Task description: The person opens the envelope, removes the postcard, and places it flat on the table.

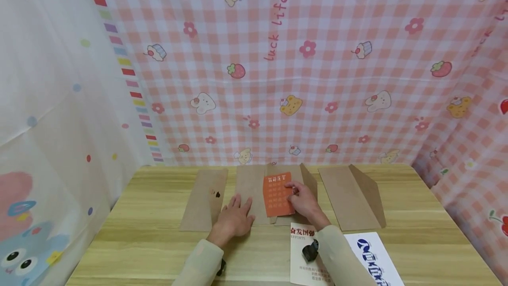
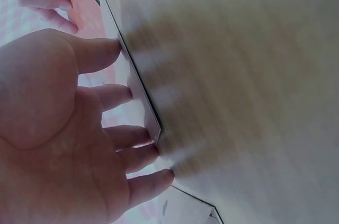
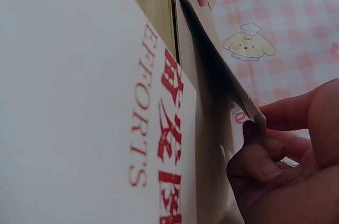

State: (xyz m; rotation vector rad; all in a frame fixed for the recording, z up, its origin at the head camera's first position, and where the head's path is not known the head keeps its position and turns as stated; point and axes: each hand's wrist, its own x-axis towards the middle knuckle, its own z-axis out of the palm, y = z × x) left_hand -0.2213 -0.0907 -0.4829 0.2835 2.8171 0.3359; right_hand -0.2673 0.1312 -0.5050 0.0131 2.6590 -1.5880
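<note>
Head view: near the middle of the surface's far edge, the right hand pinches the orange card; the left hand, fingers extended, rests on the brown envelope the card partly covers. Probably card and envelope are being matched up; next likely calls for steadying the envelope and guiding the card.

Soft, even light filled the head view, leaving the gingham curtain pale but clear. The left-wrist view was hazy and washed out, the wooden tabletop blurred, with soft darker bands near the left hand. The right-wrist view looked dimmer, shadow darkening the kraft envelope.
</note>
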